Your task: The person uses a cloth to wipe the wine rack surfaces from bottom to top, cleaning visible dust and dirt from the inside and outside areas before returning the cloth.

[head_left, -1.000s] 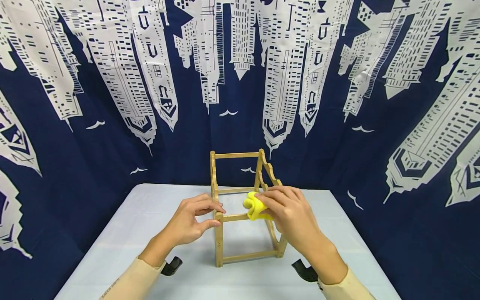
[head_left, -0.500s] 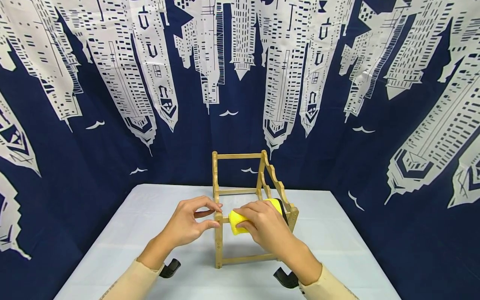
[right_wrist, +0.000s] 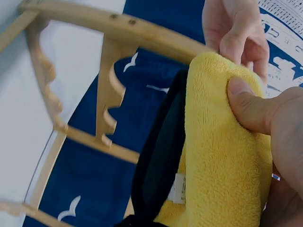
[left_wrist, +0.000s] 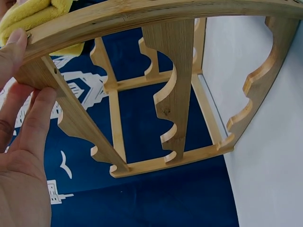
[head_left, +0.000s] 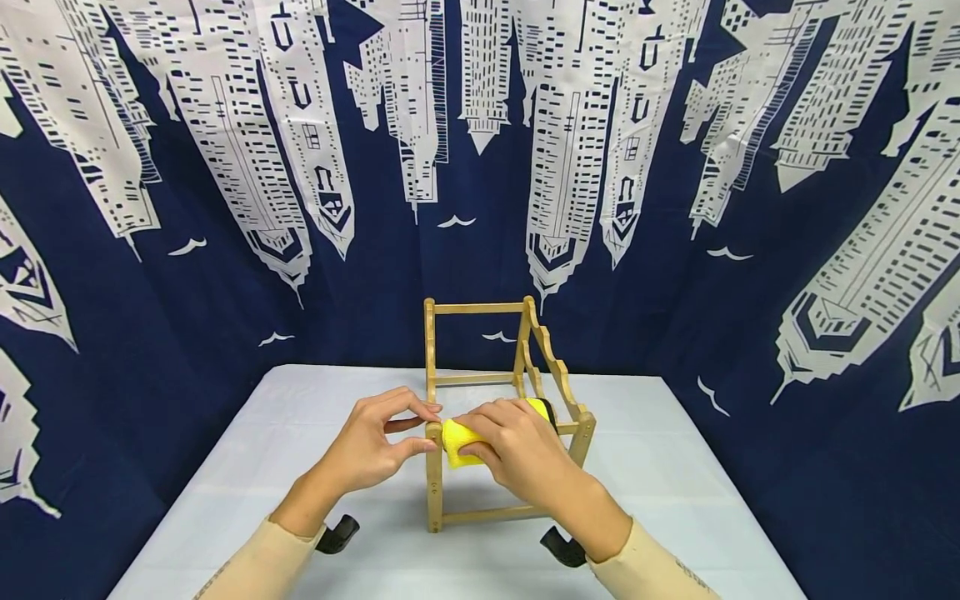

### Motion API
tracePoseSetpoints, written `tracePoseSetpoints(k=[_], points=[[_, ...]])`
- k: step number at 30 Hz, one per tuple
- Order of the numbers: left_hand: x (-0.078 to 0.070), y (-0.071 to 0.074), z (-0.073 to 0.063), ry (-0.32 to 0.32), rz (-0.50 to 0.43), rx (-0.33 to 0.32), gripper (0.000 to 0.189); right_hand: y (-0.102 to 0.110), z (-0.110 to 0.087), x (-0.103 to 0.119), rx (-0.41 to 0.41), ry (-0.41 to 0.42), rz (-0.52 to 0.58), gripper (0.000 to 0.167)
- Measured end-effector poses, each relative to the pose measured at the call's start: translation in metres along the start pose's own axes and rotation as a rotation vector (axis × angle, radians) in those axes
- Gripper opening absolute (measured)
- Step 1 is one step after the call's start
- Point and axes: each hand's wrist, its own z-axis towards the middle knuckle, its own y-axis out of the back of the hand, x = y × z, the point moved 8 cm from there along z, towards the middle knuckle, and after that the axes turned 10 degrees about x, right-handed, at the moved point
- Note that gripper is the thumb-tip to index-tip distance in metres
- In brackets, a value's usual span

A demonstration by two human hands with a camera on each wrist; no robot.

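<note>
A light wooden rack with scalloped side pieces stands on the table. My left hand pinches the top of its near left post, thumb on one side and fingers on the other; the left wrist view shows the fingertips against the wood. My right hand grips a folded yellow fuzzy cloth over the upper front rail, close beside that post. In the right wrist view my thumb presses the cloth, which has a dark edge and a small white tag. The cloth covers much of the rail.
The table has a pale cover. Behind it hangs a dark blue curtain printed with white buildings and birds. A black curved piece sits by the left wrist, another by the right.
My right hand has moved left along the front rail with the cloth, from its right part to beside the left post. My left hand has stayed at the post.
</note>
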Motion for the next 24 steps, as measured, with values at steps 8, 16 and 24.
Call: tracePoseSetpoints(k=[8,16,24], points=[[0.001,0.0,0.0,0.007,-0.011,0.003,0.036,0.016,-0.028,-0.03,-0.009,-0.034,-0.093,0.039],[-0.001,0.0,0.0,-0.01,-0.003,-0.002,0.036,0.039,-0.058,-0.053,-0.022,-0.027,-0.213,0.051],[-0.005,0.002,-0.003,-0.041,0.056,-0.046,0.038,0.041,-0.062,-0.052,-0.07,0.045,-0.238,0.055]])
